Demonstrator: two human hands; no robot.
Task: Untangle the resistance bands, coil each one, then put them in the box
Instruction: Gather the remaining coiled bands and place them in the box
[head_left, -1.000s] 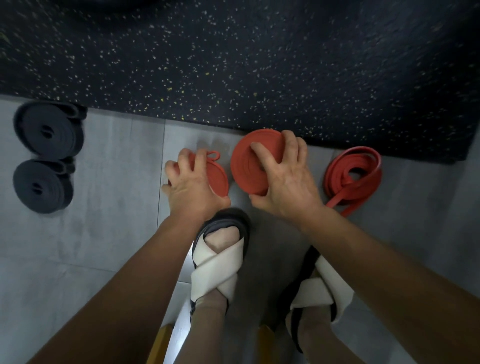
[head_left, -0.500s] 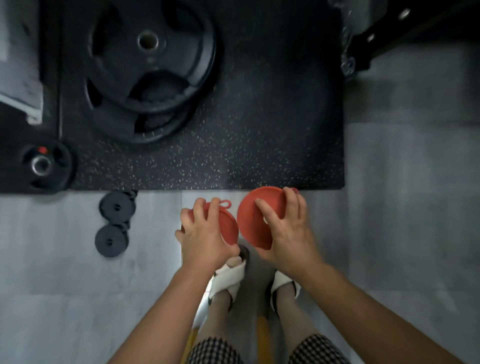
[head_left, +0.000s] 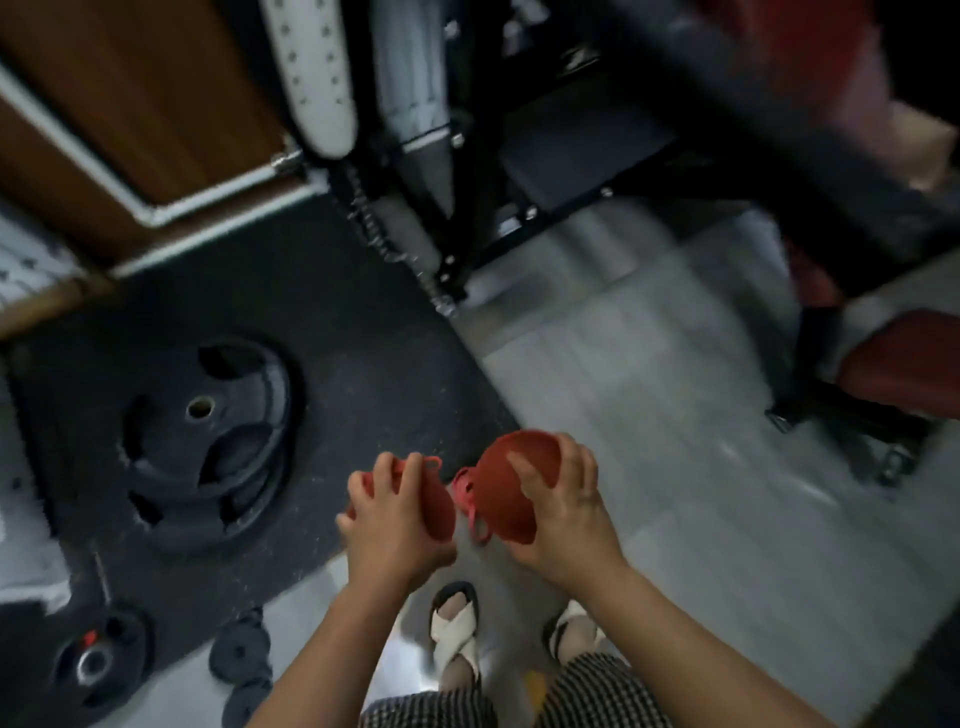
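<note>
- A smaller coiled red band (head_left: 435, 503) is gripped by the left hand (head_left: 387, 525), fingers curled round it.
- A larger coiled red band (head_left: 511, 483) is clasped in the right hand (head_left: 558, 506), held above the grey floor (head_left: 675, 467).
- Two coiled dark bands (head_left: 241, 670) are seen near left.

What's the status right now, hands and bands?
Left hand grips one coiled red band. Right hand grips the larger red coil. Both held clear of the floor. No box in view.

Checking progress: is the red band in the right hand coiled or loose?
Coiled: the right hand holds the red rubber band as a tight disc.
</note>
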